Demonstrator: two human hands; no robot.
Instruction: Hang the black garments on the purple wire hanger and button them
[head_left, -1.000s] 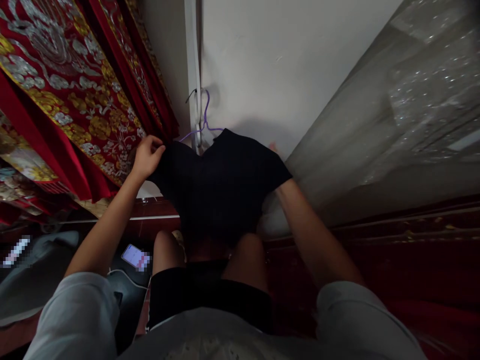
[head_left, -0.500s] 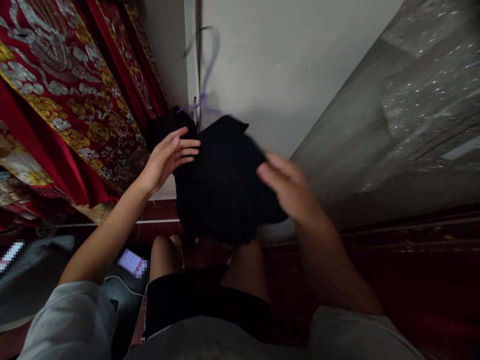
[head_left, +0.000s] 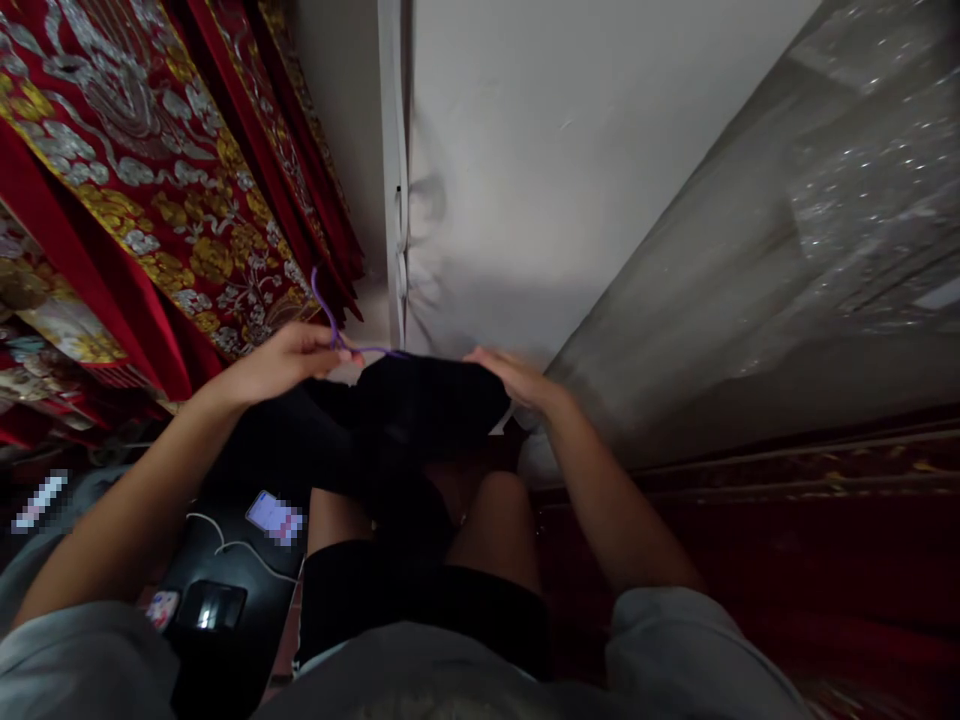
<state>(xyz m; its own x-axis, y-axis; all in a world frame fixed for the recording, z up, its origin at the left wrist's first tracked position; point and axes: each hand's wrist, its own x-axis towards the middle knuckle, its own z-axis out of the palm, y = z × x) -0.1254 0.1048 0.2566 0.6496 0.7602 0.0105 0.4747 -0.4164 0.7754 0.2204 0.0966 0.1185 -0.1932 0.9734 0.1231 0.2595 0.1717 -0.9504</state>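
A black garment [head_left: 420, 410] hangs in front of my knees on a thin purple hanger [head_left: 330, 315]. My left hand [head_left: 281, 362] is closed on the hanger near its hook, at the garment's left shoulder. At the garment's right shoulder, my right hand [head_left: 514, 378] lies with fingers curled over the top edge of the cloth. The lower part of the garment droops down between my bare legs.
Red and gold embroidered fabric [head_left: 150, 190] hangs at the left. A white wall and door frame [head_left: 397, 200] stand ahead, and a glittery grey curtain [head_left: 787, 250] falls at the right. A lit phone [head_left: 274, 515] with a white cable lies on a dark surface at lower left.
The garment has come down from the wall to just above my knees. My left hand has taken hold of the hanger. My right hand has moved onto the garment's right shoulder.
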